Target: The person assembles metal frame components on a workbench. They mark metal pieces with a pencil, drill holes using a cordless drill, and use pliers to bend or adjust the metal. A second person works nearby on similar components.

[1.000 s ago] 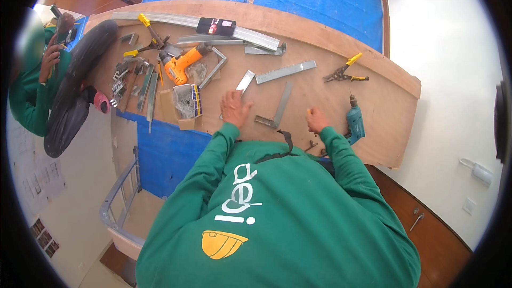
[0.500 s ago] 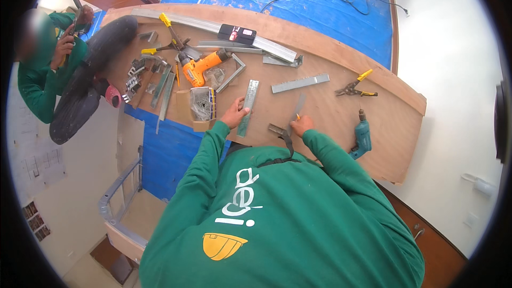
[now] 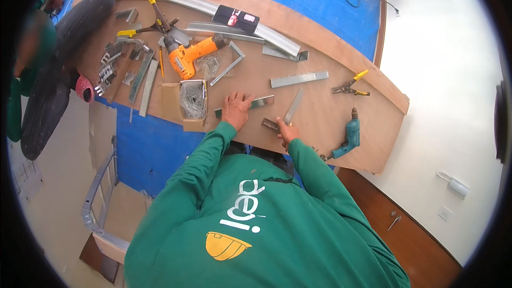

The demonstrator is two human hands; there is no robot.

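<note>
My left hand (image 3: 236, 111) lies over a short metal channel (image 3: 262, 102) on the wooden worktop, its fingers gripping the piece from above. The channel runs nearly crosswise, with both ends showing past the hand. In my right hand (image 3: 288, 133) is what looks like a try square, its thin steel blade (image 3: 294, 105) pointing away from me. The square's dark stock (image 3: 270, 124) sticks out left of the hand; the corner is hidden by my fingers. Another metal channel (image 3: 300, 79) lies beyond the blade, apart from both hands.
An orange drill (image 3: 188, 58) and an open box of screws (image 3: 193, 98) lie left. Right are yellow-handled snips (image 3: 351, 84) and a teal drill (image 3: 350, 136). A black phone (image 3: 236, 18) rests on a long metal profile. Another person (image 3: 40, 48) is at the far left.
The channel under my left hand has turned from pointing away to lying nearly crosswise. My left hand now covers its middle. My right hand still holds the square, slightly closer to the channel.
</note>
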